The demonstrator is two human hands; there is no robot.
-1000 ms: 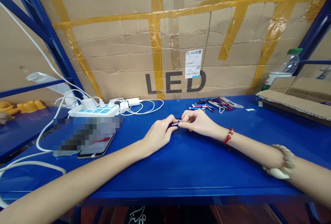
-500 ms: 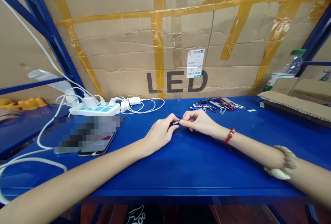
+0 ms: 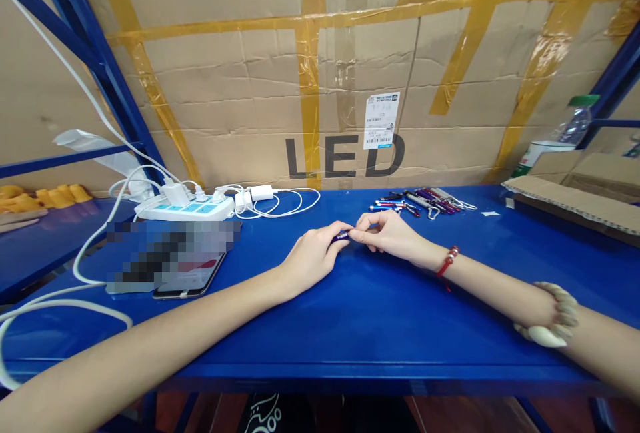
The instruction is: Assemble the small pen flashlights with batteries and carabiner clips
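Observation:
My left hand [image 3: 313, 253] is closed around a small dark blue pen-shaped tube [image 3: 342, 235] with a pale printed label, held low over the blue tabletop. The thumb and fingers of my right hand [image 3: 383, 231] pinch together at the tube's right end. Fingers cover both of its ends, so its full length is hidden. Behind my right hand lies a pile of slim metal pen-shaped tubes [image 3: 430, 201], in blue, red, purple, black and silver, some with small carabiner clips.
On the left are a white power strip [image 3: 210, 209] with plugs and looping cables, and a phone [image 3: 193, 279] beside a blurred-out patch. At the right stand an open cardboard box [image 3: 565, 209] and a bottle [image 3: 575, 123]. A taped cardboard sheet [image 3: 240, 99] forms the back.
Both hands stay together on the tube with barely any shift in the fingers. The whole view has slid slightly. At the far left, a pale hand-like shape has mostly drawn out of sight.

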